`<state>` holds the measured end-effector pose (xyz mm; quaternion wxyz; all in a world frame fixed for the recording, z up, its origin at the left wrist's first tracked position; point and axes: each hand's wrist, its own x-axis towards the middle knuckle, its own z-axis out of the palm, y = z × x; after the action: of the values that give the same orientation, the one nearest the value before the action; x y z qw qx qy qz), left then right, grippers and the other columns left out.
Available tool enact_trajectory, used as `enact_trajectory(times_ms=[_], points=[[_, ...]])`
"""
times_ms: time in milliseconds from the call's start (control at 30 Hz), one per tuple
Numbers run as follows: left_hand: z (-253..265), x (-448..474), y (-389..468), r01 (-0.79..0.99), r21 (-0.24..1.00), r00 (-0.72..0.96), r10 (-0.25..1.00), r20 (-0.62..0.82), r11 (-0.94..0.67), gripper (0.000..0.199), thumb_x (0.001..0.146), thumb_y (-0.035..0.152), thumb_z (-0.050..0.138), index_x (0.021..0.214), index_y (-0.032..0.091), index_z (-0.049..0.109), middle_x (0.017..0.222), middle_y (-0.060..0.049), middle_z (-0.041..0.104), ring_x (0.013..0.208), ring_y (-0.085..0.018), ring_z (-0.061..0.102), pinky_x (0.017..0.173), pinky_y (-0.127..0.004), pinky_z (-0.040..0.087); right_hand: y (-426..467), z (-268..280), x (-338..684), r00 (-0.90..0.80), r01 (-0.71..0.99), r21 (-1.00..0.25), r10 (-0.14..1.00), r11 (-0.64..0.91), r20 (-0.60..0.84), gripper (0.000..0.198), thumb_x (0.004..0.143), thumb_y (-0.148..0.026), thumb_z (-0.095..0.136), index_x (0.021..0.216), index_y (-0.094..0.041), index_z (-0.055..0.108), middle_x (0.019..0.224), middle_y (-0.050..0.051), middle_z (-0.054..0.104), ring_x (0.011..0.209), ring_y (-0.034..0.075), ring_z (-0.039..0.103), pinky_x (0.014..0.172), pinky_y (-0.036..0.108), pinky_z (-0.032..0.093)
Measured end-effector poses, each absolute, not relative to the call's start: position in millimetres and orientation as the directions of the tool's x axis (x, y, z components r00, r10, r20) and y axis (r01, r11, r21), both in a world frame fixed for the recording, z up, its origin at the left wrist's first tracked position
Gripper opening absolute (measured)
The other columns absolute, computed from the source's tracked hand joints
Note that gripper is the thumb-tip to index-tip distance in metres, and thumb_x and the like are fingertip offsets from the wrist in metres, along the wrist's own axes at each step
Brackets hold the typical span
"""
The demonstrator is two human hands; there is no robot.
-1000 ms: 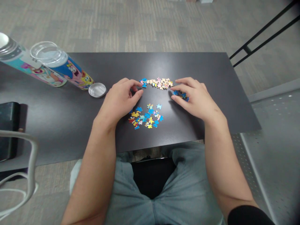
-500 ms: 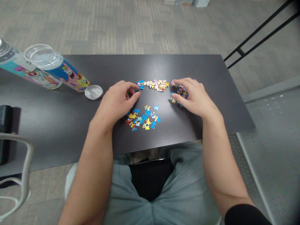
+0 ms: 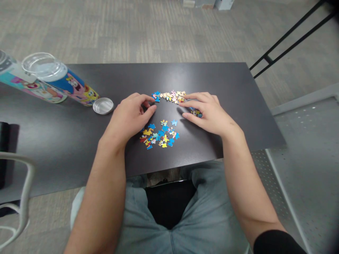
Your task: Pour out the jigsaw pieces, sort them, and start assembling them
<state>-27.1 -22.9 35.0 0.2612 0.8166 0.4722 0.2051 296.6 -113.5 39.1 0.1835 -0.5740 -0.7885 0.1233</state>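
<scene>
A row of jigsaw puzzle pieces (image 3: 173,96), mostly pink and yellow, lies on the dark table, with blue pieces (image 3: 156,96) at its left end. My left hand (image 3: 129,118) rests beside those blue pieces, its thumb and index finger curved with a gap between them and nothing seen in it. At the row's right end, the spread fingertips of my right hand (image 3: 208,112) touch the pieces. Under that hand, another pile of pieces (image 3: 196,113) is mostly hidden. Closer to me lies a loose scatter of blue, yellow and red pieces (image 3: 161,134).
Two cartoon-printed canisters stand at the left: an open-topped blue one (image 3: 59,79) and a turquoise one (image 3: 29,83). A round metal lid (image 3: 103,106) lies by the blue canister. Beyond them are a black object (image 3: 4,151) and a white chair frame (image 3: 26,187). The table (image 3: 225,77) ends at the right.
My right hand has moved left from the right-hand pile to the row's right end, and its fingers have spread. My left hand has stayed nearly still. The view has shifted slightly.
</scene>
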Motion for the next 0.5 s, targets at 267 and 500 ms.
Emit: enact_trajectory(times_ms=[267,500], points=[[35,-26,-23,0.655,0.635,0.466,0.880,0.086,-0.409,0.035,0.112,0.040,0.079,0.138,0.022,0.093,0.119,-0.011,0.083,0.089,-0.028,0.070,0.085,-0.048,0.053,-110,32,291,-0.293,0.868,-0.379,0.947,0.322,0.132,0.039,0.127,-0.041,0.074,0.159,-0.031,0.093,0.183,0.012,0.080,0.165,0.044,0.074,0.135,0.070,0.054],[35,-26,-24,0.669,0.629,0.451,0.889,0.079,-0.395,0.030,0.112,0.038,0.082,0.136,0.025,0.093,0.118,-0.010,0.084,0.090,-0.028,0.072,0.087,-0.047,0.055,-116,43,299,-0.365,0.822,-0.427,0.924,0.376,0.112,0.035,0.126,-0.045,0.073,0.151,-0.035,0.096,0.178,0.010,0.084,0.168,0.042,0.074,0.141,0.072,0.048]])
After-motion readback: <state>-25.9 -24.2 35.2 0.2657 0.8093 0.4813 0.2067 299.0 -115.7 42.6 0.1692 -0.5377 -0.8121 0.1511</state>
